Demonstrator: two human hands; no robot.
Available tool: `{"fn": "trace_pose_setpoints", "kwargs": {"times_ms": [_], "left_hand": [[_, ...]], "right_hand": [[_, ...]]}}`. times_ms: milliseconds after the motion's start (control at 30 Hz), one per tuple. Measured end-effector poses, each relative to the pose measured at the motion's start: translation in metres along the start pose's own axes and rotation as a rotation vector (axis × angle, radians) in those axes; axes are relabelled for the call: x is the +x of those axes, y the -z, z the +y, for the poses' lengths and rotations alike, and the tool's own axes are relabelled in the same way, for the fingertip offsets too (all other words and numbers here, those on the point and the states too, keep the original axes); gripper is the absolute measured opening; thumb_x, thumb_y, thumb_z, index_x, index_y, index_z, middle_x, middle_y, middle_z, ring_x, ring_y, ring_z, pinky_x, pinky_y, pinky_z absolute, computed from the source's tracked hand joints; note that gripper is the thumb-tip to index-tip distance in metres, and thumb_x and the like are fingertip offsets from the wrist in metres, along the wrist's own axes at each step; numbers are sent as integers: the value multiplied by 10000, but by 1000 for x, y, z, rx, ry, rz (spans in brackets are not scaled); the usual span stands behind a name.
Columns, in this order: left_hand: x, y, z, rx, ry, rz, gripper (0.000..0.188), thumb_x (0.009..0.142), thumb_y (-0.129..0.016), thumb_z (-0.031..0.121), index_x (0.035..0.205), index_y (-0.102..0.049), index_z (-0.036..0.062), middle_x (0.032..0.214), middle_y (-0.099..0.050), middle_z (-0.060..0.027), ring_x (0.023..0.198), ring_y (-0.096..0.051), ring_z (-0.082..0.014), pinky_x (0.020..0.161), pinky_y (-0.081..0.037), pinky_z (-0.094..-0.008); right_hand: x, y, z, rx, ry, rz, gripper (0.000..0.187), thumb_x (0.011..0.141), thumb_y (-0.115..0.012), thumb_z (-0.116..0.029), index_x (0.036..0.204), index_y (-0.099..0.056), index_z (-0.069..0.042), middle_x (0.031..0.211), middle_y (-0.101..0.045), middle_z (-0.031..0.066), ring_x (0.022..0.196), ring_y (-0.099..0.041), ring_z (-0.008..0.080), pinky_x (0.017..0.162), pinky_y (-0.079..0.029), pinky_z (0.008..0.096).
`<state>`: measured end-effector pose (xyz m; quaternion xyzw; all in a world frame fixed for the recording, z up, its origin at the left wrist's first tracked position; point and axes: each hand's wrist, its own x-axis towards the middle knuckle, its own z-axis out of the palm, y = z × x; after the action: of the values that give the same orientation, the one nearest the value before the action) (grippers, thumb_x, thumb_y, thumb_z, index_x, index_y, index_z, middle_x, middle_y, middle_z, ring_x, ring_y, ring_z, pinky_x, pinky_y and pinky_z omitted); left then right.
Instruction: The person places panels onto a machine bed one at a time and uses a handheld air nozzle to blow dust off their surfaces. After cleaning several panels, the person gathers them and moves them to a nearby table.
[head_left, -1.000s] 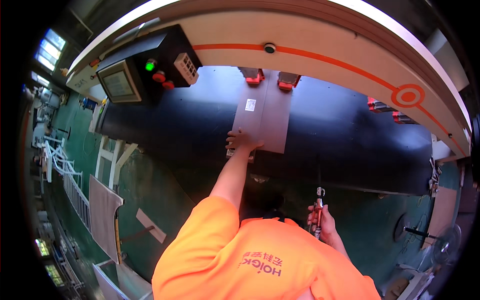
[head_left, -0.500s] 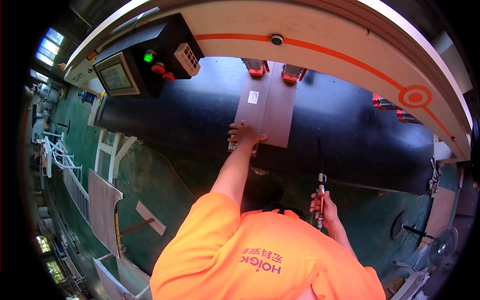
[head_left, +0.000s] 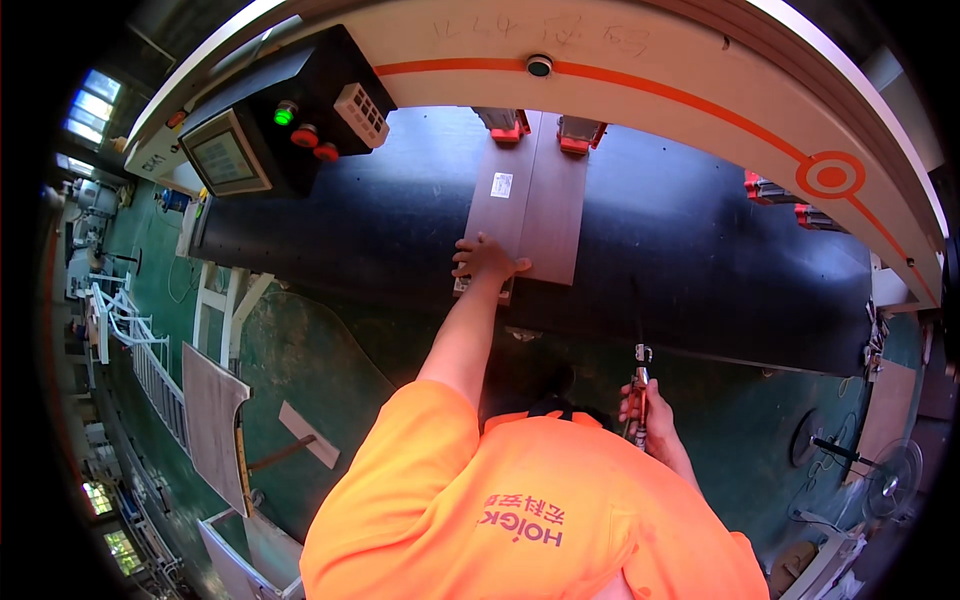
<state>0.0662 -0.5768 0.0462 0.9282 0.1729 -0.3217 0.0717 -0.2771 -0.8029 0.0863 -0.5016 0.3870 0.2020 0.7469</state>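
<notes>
Two brown wood-grain boards lie side by side on the black table. My left hand (head_left: 486, 260) rests with fingers spread on the near end of the left board (head_left: 505, 222), which bears a white label (head_left: 502, 185). Its thumb reaches toward the right board (head_left: 555, 205), whose near edge sits slightly farther from me. Some small piece shows under the left palm at the board's end, too covered to name. Lower right, my right hand (head_left: 656, 415) is closed round a metal air blow gun (head_left: 641, 372) with a long thin dark nozzle pointing away from me, over the table's front edge.
Grey-and-red clamp heads (head_left: 578, 136) stand at the boards' far end under a beige machine beam (head_left: 450, 45). A black control box (head_left: 290, 100) with a screen hangs at upper left. The black tabletop (head_left: 700, 260) spreads both ways. A floor fan (head_left: 890, 478) stands at right.
The view has shifted slightly. My left hand stays on the left board, and my right hand keeps its hold on the air blow gun.
</notes>
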Motion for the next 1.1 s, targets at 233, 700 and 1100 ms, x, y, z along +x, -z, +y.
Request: {"fn": "trace_pose_setpoints", "kwargs": {"times_ms": [233,700,1100], "left_hand": [[-1,0,1,1,9,11,1165,647,-810,628,1538,-233,146,1580,-115,-258,1418,-223,-491,1102,-267,-638],[0,-1,3,-13,12,-3,1182,644,-819,618,1543,-211,148,1582,-109,-247,1422,-211,-480,1103,-257,-642],[2,-2,1,2,8,-10,1201,642,-813,629,1548,-190,142,1576,-101,-254,1417,-212,-485,1103,-255,-643]], "right_hand": [[1,3,4,-13,7,2,596,1038,-246,-542,1115,-594,-64,789,-634,8,649,-610,100,484,-428,205],[6,-7,27,-80,3,8,541,1037,-288,-535,1038,-590,-86,732,-599,-11,566,-522,88,487,-389,211],[-7,-14,9,-25,22,64,496,1043,-342,-488,1000,-589,-59,651,-519,-2,522,-433,91,469,-337,224]]}}
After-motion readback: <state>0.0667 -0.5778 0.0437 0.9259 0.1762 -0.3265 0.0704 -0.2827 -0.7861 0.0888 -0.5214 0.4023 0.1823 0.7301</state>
